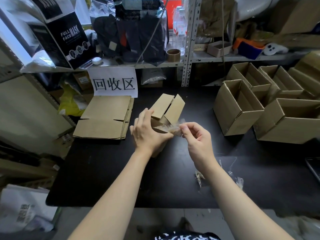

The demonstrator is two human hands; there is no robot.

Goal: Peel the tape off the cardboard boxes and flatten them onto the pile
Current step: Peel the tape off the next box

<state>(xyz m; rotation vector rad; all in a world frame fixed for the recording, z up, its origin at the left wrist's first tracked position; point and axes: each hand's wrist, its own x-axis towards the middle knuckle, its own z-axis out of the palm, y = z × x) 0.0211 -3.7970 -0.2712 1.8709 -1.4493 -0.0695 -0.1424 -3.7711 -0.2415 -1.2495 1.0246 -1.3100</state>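
Note:
A small cardboard box point(167, 108) lies on its side in the middle of the black table point(103, 170), its flaps spread open toward the shelves. My left hand point(147, 130) grips the near end of the box, with fingers curled over its left side. My right hand point(197, 137) pinches a crumpled strip of clear tape point(174, 128) that still runs to the box's near edge. A pile of flattened boxes point(103, 118) lies to the left under a white paper sign.
Several open cardboard boxes point(239, 108) stand at the right of the table. Peeled tape scraps point(200, 177) lie near the front right. Metal shelves point(188, 42) crowded with bags, bottles and a tape roll point(173, 54) run along the back.

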